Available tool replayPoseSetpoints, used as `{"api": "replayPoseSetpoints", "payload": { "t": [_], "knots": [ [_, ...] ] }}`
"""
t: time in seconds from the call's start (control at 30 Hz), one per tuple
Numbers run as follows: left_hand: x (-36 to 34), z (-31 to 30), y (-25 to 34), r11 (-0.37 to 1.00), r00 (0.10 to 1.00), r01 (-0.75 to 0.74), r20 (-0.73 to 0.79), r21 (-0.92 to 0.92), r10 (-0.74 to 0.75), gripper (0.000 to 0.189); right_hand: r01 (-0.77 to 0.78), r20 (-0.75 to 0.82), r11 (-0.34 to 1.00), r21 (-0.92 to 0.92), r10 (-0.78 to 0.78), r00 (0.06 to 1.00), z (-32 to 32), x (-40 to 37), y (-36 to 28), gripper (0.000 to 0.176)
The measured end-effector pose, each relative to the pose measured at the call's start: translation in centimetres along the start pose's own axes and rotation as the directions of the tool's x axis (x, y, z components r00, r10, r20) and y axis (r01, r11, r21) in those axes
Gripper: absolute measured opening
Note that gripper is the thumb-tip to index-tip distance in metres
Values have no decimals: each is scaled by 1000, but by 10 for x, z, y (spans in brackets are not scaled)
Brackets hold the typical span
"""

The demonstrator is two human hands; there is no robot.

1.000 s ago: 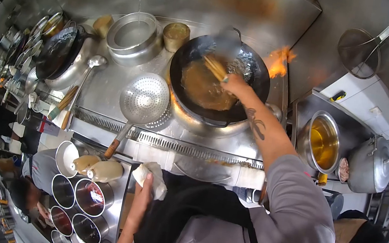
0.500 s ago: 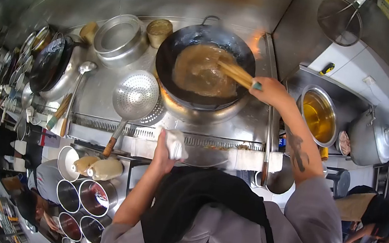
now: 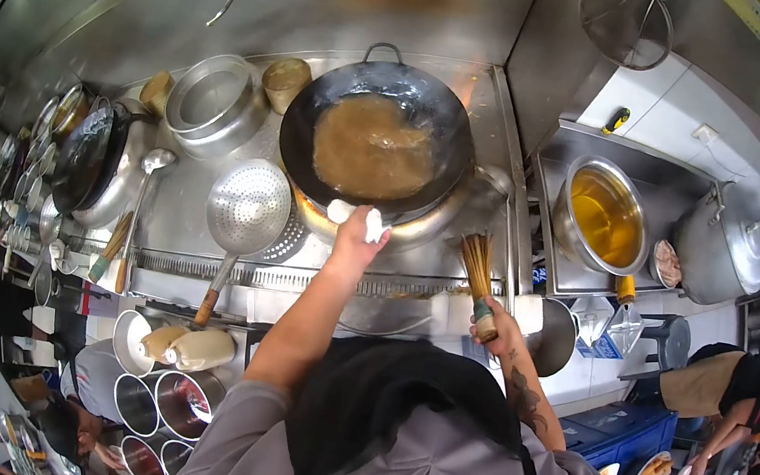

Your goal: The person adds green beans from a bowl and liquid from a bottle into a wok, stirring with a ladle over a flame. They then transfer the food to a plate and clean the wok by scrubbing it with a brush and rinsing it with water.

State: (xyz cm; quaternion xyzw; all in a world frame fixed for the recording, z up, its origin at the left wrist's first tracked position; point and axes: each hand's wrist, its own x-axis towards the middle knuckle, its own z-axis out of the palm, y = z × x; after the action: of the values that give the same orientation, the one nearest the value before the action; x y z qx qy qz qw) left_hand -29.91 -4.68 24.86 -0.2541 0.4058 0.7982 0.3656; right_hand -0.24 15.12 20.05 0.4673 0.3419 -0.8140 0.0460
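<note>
A black wok (image 3: 296, 132) sits on the lit burner, tilted a little, with murky brown liquid (image 3: 368, 152) in it. At its near rim, my left hand (image 3: 361, 243) is closed around a folded white cloth (image 3: 372, 225), the cloth right against the rim. My right hand (image 3: 505, 331) grips the green-wrapped handle of a bamboo wok brush (image 3: 476, 264). The brush stands bristles up over the stove's front edge, to the right of the wok and apart from it.
A perforated strainer (image 3: 249, 203) and a ladle (image 3: 155, 162) lie left of the wok. To the right stand a metal pot of yellow oil (image 3: 573, 207) and a lidded pot (image 3: 693, 247). Tall containers (image 3: 137, 403) are at lower left. Other people (image 3: 715, 396) work on both sides.
My right hand has drawn the bamboo brush out of the wok and back toward me. My left hand has moved forward with the cloth to the wok's near rim.
</note>
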Motion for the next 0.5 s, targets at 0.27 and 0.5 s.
{"api": "replayPoseSetpoints", "payload": {
  "t": [0.27,0.5],
  "knots": [
    [-52,-30,15,964,987,-153,80,216,139,22,333,-115,884,-327,-387,915,25,-75,-67,45],
    [-116,-38,27,916,975,-166,-81,366,209,17,532,17,796,-288,-551,834,46,-113,-122,41]
  ]
}}
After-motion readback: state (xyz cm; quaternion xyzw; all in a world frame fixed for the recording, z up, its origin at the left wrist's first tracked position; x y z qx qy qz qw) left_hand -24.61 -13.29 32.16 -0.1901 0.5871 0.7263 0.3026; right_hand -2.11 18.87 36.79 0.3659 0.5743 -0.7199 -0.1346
